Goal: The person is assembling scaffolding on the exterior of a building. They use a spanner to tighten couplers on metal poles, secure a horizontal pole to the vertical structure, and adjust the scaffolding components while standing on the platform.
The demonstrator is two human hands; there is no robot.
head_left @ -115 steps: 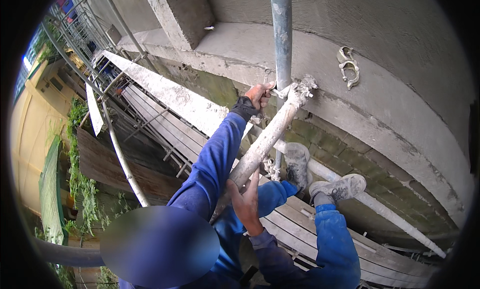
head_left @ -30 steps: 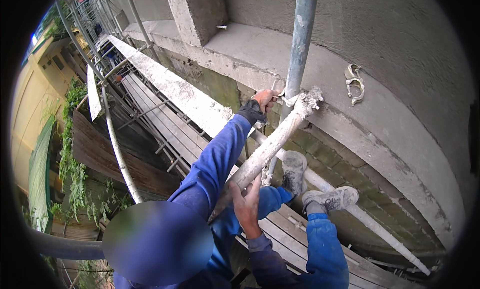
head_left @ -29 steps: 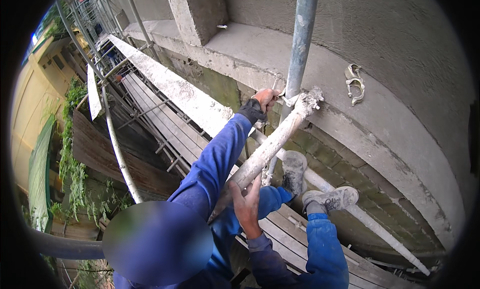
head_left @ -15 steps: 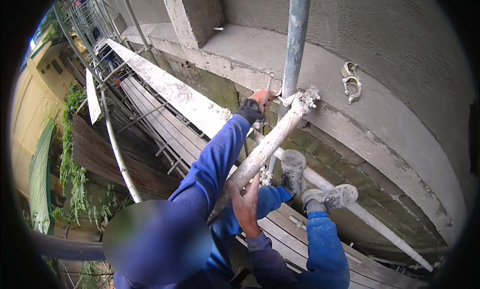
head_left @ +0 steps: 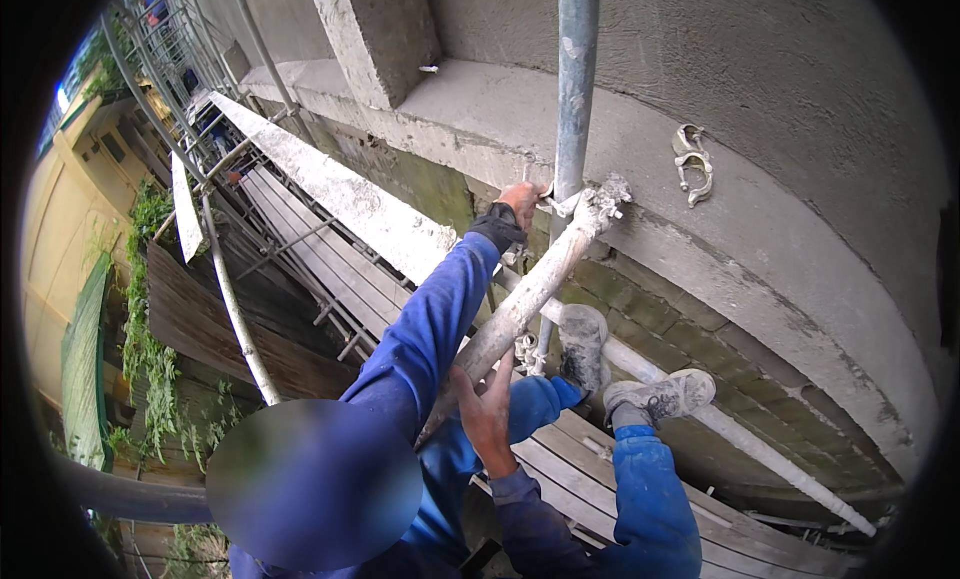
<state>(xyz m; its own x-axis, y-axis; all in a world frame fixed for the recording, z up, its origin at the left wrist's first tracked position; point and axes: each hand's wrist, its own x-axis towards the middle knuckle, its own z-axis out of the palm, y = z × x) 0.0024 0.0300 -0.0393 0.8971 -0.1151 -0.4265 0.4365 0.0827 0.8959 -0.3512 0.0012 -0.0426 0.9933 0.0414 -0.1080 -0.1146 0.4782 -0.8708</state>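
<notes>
My left hand (head_left: 522, 201) is closed beside a metal scaffold coupler (head_left: 560, 205) on the grey upright pole (head_left: 575, 89). A slim metal tool with a ring-shaped end sticks out of this fist; it barely shows now. Slanting up from my lap, a whitish, mortar-crusted scaffold tube (head_left: 530, 297) has its rough end by the pole, just right of the coupler. Lower down, my right hand (head_left: 486, 411) supports that tube from below, its fingers curled against it. Whether the coupler grips the tube I cannot tell.
A loose double coupler (head_left: 692, 166) lies on the concrete ledge (head_left: 500, 104). My boots (head_left: 660, 397) are at a lower slanting pipe (head_left: 745, 439). Wooden planks (head_left: 320, 239) and a whitened board (head_left: 330, 179) run off to the far left, over a drop with leafy plants (head_left: 150, 379).
The ring-ended tool at my left fist has tipped from standing upright and is now hardly visible. My right hand stays on the tube. The view has shifted slightly.
</notes>
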